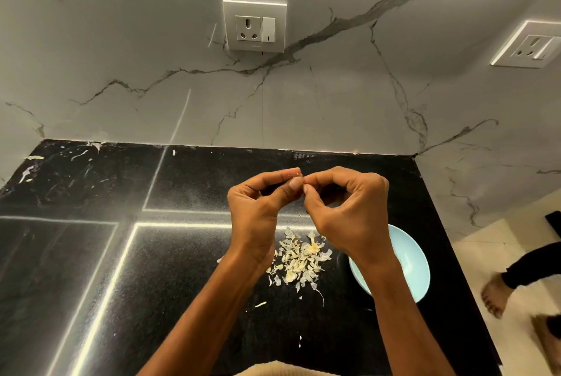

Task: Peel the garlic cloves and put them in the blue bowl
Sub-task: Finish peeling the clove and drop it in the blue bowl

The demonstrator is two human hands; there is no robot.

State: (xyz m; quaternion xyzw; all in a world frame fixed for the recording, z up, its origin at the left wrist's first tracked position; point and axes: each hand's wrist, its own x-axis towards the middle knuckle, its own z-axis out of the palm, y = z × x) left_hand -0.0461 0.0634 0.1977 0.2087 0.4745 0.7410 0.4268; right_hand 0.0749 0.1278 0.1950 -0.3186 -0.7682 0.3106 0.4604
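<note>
Both hands are up above the dark surface (188,254), fingertips meeting right in the middle. The left hand (258,208) pinches a garlic clove (299,175) between thumb and forefinger, and the right hand (346,211) pinches at the same clove from the other side. Only a sliver of it shows between the fingertips, a pale bit with a reddish tinge of skin, so how much peel is left on it is hard to say.

Below the wrists lies a pile of garlic skins (299,257), scattered loosely on the surface, and just to its right sits the blue bowl (416,266), partly hidden under the right forearm. What the bowl holds cannot be seen from here.

This looks like the peeling step, mid-clove. To do it well, the left hand should hold the clove steady at one end while the right works a nail under a loose edge of skin and draws it off lengthwise, not squeezing so hard that the clove slips out or bruises. The papery scraps should drop on the pile and not in the bowl. Once the clove is bare, the bowl is a short move down and to the right.
</note>
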